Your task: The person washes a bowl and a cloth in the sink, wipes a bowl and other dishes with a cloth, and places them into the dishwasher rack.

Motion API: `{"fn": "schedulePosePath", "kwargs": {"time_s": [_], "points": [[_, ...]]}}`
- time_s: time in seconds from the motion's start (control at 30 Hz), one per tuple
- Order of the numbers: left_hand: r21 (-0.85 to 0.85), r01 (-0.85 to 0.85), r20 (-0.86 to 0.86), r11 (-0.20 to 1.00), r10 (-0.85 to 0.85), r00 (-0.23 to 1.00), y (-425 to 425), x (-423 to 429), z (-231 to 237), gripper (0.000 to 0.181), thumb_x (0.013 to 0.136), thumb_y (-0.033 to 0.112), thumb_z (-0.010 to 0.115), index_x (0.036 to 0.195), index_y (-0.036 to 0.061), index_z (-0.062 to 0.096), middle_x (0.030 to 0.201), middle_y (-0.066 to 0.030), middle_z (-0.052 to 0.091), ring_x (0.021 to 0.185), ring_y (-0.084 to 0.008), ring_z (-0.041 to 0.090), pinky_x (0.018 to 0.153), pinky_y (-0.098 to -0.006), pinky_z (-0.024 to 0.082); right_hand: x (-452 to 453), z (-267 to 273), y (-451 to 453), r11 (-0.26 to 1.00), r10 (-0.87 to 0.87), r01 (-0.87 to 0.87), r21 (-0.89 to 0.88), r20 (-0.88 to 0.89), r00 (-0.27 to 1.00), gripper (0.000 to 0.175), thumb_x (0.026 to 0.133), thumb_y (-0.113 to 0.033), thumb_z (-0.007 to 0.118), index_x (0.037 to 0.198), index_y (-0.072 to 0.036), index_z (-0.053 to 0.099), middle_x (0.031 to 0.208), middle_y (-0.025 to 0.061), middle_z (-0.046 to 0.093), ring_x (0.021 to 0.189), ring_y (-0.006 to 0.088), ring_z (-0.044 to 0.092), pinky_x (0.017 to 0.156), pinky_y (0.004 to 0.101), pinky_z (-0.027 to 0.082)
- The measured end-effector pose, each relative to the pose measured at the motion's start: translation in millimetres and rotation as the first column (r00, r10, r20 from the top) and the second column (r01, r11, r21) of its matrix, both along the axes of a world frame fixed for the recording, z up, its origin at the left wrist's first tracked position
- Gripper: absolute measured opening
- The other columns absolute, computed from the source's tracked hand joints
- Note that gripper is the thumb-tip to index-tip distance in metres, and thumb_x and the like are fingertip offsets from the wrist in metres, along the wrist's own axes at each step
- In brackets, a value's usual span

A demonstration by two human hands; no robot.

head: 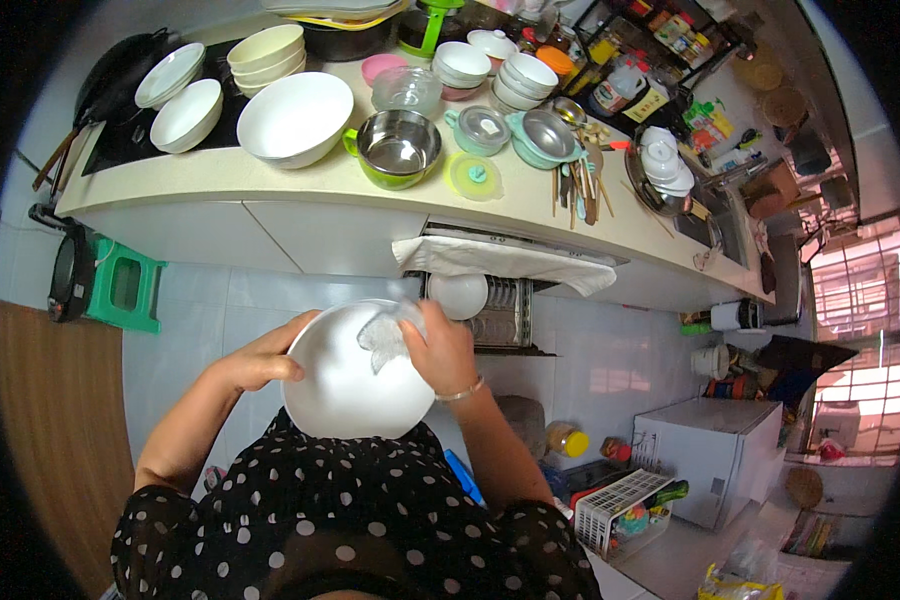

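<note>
A large white bowl [345,390] is tilted in front of my body, its inside facing up. My left hand [270,356] grips its left rim, thumb on the inside. My right hand [442,345] is at the bowl's upper right, closed on a thin greyish-white cloth [381,339] that lies against the inner wall; the hand is slightly blurred. Beyond, on the counter, stand another large white bowl [295,118], a green-handled steel bowl [399,146], a clear lid with a turquoise knob [474,178], and stacked cream bowls [266,56].
Below the counter edge [330,187], a pulled-out rack [525,315] holds a white plate [457,294], with a white towel [510,259] draped above it. Chopsticks and spoons [581,187] lie near the sink [727,225]. A green stool [131,285] stands at left, a white basket [615,510] at lower right.
</note>
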State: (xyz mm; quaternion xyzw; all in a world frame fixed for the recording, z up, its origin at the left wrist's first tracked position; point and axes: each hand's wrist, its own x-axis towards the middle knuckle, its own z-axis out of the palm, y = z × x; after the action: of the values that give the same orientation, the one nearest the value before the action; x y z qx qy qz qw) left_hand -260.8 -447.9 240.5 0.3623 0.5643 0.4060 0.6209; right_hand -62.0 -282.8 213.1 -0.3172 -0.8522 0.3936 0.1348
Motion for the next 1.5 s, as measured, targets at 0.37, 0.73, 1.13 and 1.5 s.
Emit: {"fn": "schedulePosePath", "kwargs": {"time_s": [0.37,0.73,1.13,1.5], "points": [[0.128,-0.346,0.043,0.929,0.344,0.938,-15,21,4,0.114,0.058,0.064,0.066,0.143,0.0058,0.018,0.142,-0.0162,0.027,0.134,-0.0283,0.023,0.107,-0.0448,0.021,-5,-7,41,0.977,-0.068,0.102,0.187,-0.179,0.981,0.026,0.081,-0.019,0.061,0.094,0.002,0.054,0.065,0.0211,0.059,0.057,0.0358,0.06,0.051,0.0397,0.047],[0.031,0.011,0.175,0.999,-0.016,0.984,19,-13,9,0.118,0.056,0.056,0.071,0.143,0.001,0.014,0.143,-0.0197,0.026,0.134,-0.0305,0.023,0.108,-0.0418,0.02,-45,36,63,0.795,0.545,-0.478,0.373,-0.091,0.834,0.024,0.076,-0.013,0.064,0.094,-0.001,0.054,0.071,0.0176,0.059,0.064,0.0351,0.059,0.055,0.0418,0.046],[-0.169,-0.34,0.215,0.925,0.371,0.903,-39,-5,4,0.098,0.053,0.028,0.061,0.139,-0.0011,0.024,0.132,-0.0154,0.039,0.124,-0.0263,0.035,0.105,-0.037,0.027,14,-25,-29,0.979,-0.067,0.075,-0.187,0.047,0.997,0.031,0.084,-0.027,0.057,0.085,0.002,0.046,0.063,0.0258,0.056,0.058,0.0428,0.057,0.052,0.0489,0.044],[-0.228,0.022,0.043,0.973,-0.013,0.999,-33,-79,14,0.103,0.052,0.028,0.059,0.141,-0.0025,0.016,0.14,-0.0204,0.027,0.132,-0.0319,0.021,0.108,-0.0413,0.019,-44,9,-56,0.754,0.384,-0.612,0.239,0.596,0.705,0.023,0.078,-0.023,0.06,0.074,-0.001,0.062,0.064,0.0128,0.063,0.059,0.025,0.064,0.048,0.0403,0.049]]}}
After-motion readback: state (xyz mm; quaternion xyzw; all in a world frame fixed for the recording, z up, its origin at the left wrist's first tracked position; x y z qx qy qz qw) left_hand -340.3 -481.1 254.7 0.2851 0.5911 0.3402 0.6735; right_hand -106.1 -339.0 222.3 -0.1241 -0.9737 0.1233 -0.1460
